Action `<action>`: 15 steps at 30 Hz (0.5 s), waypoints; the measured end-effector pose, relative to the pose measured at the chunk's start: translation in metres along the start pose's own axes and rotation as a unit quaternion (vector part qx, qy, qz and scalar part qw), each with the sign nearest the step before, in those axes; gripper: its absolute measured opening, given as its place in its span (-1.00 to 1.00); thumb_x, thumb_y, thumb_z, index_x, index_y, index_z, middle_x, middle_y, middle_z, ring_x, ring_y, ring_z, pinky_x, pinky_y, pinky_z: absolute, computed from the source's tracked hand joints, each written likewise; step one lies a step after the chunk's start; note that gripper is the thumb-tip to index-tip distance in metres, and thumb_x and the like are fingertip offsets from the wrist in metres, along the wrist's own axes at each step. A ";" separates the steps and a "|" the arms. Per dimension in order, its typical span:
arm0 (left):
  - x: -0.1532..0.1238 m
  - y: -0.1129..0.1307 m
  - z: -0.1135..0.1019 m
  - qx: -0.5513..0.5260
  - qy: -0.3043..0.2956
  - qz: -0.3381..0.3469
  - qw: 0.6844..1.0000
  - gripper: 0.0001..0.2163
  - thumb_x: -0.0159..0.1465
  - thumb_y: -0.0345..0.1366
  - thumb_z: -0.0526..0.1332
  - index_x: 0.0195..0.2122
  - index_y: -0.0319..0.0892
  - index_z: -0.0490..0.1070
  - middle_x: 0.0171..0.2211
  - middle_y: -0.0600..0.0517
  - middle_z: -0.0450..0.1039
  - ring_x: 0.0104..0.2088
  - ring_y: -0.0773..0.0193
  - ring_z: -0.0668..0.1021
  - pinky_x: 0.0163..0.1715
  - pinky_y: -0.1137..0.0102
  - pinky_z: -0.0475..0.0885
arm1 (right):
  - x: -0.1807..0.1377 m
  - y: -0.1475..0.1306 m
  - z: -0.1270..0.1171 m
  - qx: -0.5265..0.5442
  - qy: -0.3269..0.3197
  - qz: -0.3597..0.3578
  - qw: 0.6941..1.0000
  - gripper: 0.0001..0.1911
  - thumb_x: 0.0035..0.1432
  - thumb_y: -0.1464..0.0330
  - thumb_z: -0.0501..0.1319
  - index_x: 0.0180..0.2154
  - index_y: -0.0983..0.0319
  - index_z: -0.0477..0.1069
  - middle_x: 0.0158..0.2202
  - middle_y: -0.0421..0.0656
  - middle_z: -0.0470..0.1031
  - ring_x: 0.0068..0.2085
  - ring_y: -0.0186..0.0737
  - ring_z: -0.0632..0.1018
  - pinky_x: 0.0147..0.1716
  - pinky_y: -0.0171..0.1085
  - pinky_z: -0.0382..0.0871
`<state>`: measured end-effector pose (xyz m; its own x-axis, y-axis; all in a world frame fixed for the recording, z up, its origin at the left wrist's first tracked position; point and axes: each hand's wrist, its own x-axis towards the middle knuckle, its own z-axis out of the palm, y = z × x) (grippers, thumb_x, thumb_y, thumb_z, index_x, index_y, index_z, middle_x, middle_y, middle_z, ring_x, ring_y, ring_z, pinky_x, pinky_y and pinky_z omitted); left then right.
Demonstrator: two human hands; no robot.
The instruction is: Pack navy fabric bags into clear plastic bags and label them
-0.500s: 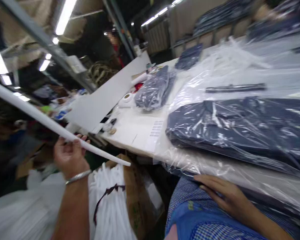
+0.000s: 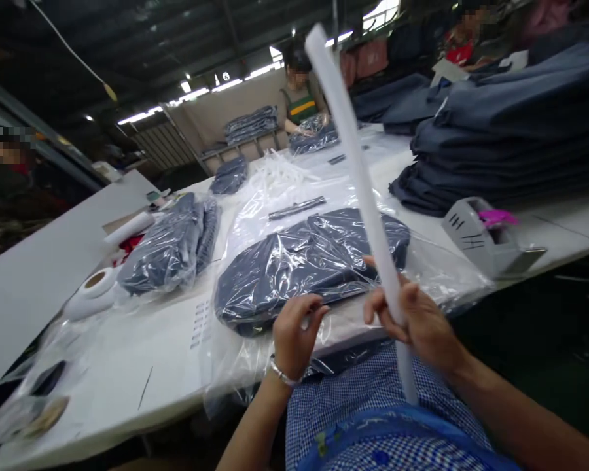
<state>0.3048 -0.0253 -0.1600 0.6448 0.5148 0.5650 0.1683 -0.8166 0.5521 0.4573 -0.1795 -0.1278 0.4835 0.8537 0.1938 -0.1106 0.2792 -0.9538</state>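
Observation:
A long white foam tube [image 2: 360,176] is held upright and slightly tilted in my right hand [image 2: 417,320], whose fingers wrap its lower part. My left hand [image 2: 297,333], wearing a bracelet, is curled with thumb and forefinger close together at the front edge of a folded dark blue garment in clear plastic [image 2: 294,261]. Whether those fingertips pinch any of the plastic cannot be made out. The bagged garment lies flat on the table before me, and the tube passes in front of its right end.
A tall stack of dark garments [image 2: 500,137] and a white holder [image 2: 481,242] with something pink stand right. Left are another bagged garment [image 2: 167,248], a white roll [image 2: 95,284] and a label sheet [image 2: 201,333]. Behind lie white strips [image 2: 279,170]; a co-worker [image 2: 304,104] handles bagged goods.
The view has swung right towards the table. The tube has passed from my left hand to my right. My left hand has come over to the bagged garment.

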 end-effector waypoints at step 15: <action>0.011 -0.092 0.071 0.383 -0.004 0.216 0.898 -0.54 0.34 -0.31 0.17 0.27 0.00 0.23 -0.06 -0.01 0.58 -0.18 0.18 0.59 -0.23 0.32 0.40 | -0.152 0.030 -0.202 -0.410 0.027 0.243 0.879 -0.67 0.16 0.07 0.24 -0.05 -0.10 0.56 -0.02 -0.10 0.56 0.06 0.04 0.52 0.09 -0.12 0.41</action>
<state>0.3493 0.0370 -0.2479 0.7788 0.1076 0.6180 0.3629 -0.8808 -0.3040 0.5555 -0.3901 -0.2325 0.5945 0.7565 -0.2725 0.3375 -0.5423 -0.7695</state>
